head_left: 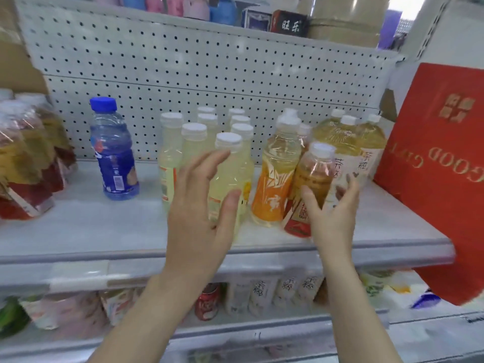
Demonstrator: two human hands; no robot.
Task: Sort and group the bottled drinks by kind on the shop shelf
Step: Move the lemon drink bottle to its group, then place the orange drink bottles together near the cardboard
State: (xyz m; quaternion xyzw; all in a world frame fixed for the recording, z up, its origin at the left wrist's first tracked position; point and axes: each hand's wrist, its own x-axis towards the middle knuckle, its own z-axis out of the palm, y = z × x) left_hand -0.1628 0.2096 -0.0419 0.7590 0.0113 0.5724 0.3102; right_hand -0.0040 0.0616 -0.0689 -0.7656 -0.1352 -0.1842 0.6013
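Observation:
Several pale yellow bottles [193, 148] with white caps stand grouped mid-shelf. My left hand [201, 205] hovers open in front of the nearest one [230, 176], fingers spread. Right of them stands an orange-labelled bottle [276, 176]. Beside it is a slightly tilted amber bottle with a red label [313, 176]; my right hand [332, 216] wraps it, thumb in front and fingers behind. Yellow tea bottles with white labels [348, 142] stand behind it. A single blue-capped blue bottle [114, 153] stands apart at the left.
A shrink-wrapped pack of red-labelled bottles [26, 166] sits at the far left. A red gift box [440, 166] leans at the right end of the grey shelf [104, 247]. Pegboard backs the shelf. The lower shelf holds white-labelled tea bottles [262, 292] and a red can [208, 299].

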